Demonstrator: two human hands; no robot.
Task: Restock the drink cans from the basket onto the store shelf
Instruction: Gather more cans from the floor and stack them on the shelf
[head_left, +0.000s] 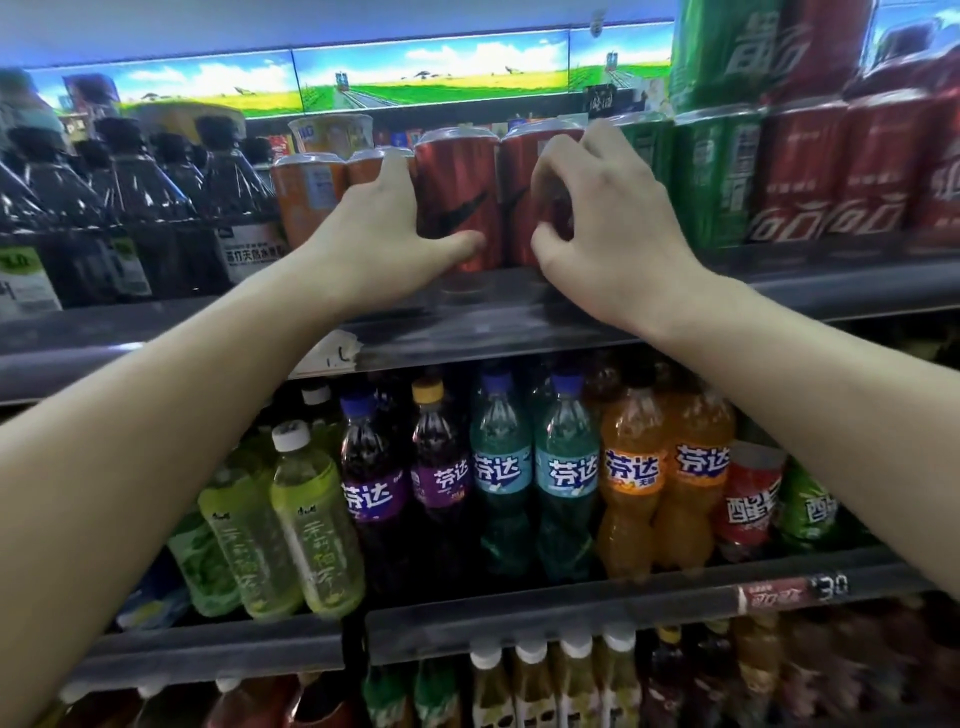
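left hand (384, 234) grip curled round left can (457, 202) | right hand (597, 218) grip clasping right can (524, 208) | cans likely rigid, slick, dentable; hold mid-wall

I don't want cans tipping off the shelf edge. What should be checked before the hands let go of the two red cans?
1. Left red can upright on the shelf: ok.
2. Right red can upright: ok.
3. Left hand steadying left can: ok, thumb and fingers around it.
4. Right hand holding right can: ok, fingers curled on it.
5. Cans set back from the shelf lip: ok.
6. Room behind the cans: cannot tell.
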